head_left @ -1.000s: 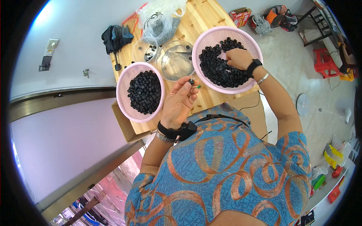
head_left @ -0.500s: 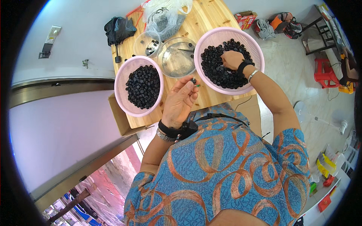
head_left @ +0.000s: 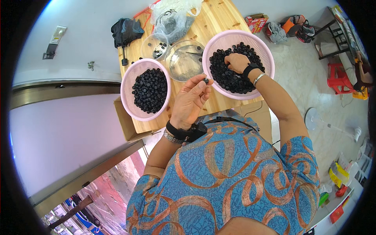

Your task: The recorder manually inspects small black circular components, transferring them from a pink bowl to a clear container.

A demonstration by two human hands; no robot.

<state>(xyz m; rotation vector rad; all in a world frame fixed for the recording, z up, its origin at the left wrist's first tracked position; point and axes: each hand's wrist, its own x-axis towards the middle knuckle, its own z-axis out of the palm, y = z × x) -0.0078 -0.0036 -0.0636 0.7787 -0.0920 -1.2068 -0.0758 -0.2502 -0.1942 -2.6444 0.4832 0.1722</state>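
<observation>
1. Pink plastic rims the basket point(head_left: 235, 36) at the upper right of the frame, and I see the right hand point(head_left: 238, 62) reaching into it. Its fingertips are down among loose black caps point(head_left: 235, 82), the fingers bunched and narrow. From my screen I cannot tell whether they have closed on one.

2. Near the centre of the frame, just beside that basket's lower left rim, the left hand point(head_left: 190, 101) is drawn to a narrow pinch. Thumb and fingertips hold a small dark piece point(head_left: 205, 80) with a paler tip pointing up; it is too small for me to make out more.

3. Left of centre stands a second pink basket point(head_left: 125, 88), holding a heap of similar black pieces point(head_left: 150, 90); neither hand touches it. Between the baskets, on the wooden table point(head_left: 215, 15), lies a round clear dish point(head_left: 181, 64), with a smaller clear tub point(head_left: 148, 49) beside it.

4. I judge the step in hand to be picking out a cap on the right while the left keeps its piece ready.

5. To my mind, the next move calls for a clean grip on a single cap, then a short lift toward the left fingertips, with that pinch held steady.
</observation>
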